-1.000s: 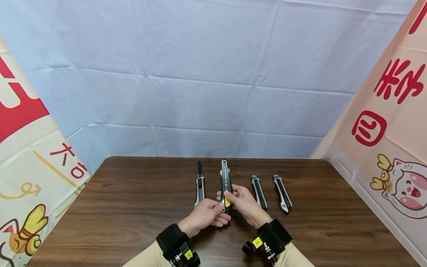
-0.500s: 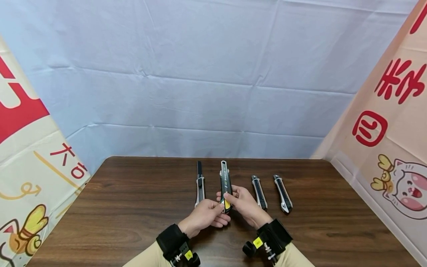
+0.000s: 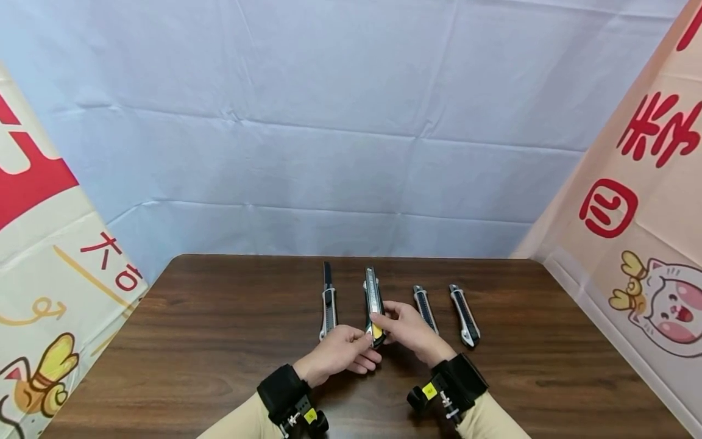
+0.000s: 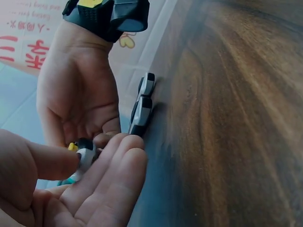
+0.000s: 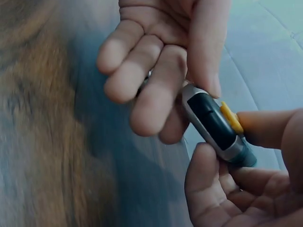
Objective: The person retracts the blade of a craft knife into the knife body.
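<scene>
Both hands hold a green-and-silver utility knife [image 3: 373, 300] with a yellow slider [image 5: 231, 118] just above the table's middle, its tip pointing away from me. My left hand [image 3: 364, 350] pinches the knife's near end [image 4: 85, 153] between thumb and fingers. My right hand [image 3: 390, 317] grips the body from the right, and its thumb [image 5: 270, 127] presses the yellow slider while the fingers [image 5: 213, 189] curl underneath. In the right wrist view the knife [image 5: 215, 123] lies between both hands.
A silver-and-black knife [image 3: 327, 303] lies on the wooden table [image 3: 219, 329] left of the hands. Two more knives [image 3: 425, 306] [image 3: 465, 323] lie to the right, also seen as knives [image 4: 142, 111] in the left wrist view. Cloth backdrops enclose the table on three sides.
The right hand has shifted slightly farther along the knife and the knife has tilted a little. The left hand keeps its pinch, and the knives on the table have not moved.
</scene>
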A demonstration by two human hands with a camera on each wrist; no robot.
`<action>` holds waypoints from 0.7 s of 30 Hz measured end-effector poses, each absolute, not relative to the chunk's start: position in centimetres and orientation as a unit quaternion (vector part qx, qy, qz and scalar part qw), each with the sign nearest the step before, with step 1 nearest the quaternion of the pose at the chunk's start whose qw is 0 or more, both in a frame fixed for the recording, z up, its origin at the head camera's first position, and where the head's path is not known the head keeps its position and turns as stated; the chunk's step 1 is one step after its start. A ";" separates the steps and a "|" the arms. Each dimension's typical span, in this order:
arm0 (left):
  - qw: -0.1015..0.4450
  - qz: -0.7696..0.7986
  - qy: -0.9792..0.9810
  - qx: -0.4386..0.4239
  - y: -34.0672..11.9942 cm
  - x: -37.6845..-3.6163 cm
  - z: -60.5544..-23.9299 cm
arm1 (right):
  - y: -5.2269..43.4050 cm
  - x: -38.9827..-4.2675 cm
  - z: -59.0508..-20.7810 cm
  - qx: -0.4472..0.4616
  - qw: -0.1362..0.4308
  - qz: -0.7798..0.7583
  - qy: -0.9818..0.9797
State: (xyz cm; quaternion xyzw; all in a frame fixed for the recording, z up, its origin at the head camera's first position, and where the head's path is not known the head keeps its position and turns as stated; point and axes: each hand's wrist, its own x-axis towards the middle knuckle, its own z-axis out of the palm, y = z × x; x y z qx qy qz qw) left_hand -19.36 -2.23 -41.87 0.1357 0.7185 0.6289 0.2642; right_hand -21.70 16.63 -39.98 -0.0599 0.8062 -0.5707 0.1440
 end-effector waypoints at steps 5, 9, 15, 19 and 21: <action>0.258 0.619 0.728 0.143 -1.9 -19.5 -41.6 | 17.2 -21.7 -39.6 -0.031 0.130 -0.537 0.833; 0.244 0.616 0.735 0.148 -1.6 -19.7 -41.4 | 17.8 -21.6 -39.2 -0.018 0.114 -0.501 0.858; 0.238 0.592 0.752 0.166 -1.2 -19.6 -41.0 | 18.3 -21.7 -39.0 -0.002 0.109 -0.423 0.899; 0.234 0.584 0.757 0.176 -0.8 -19.6 -40.8 | 18.5 -22.1 -39.2 0.007 0.106 -0.371 0.923; 0.236 0.583 0.757 0.176 -0.7 -19.6 -40.8 | 18.6 -22.4 -39.3 0.009 0.105 -0.353 0.930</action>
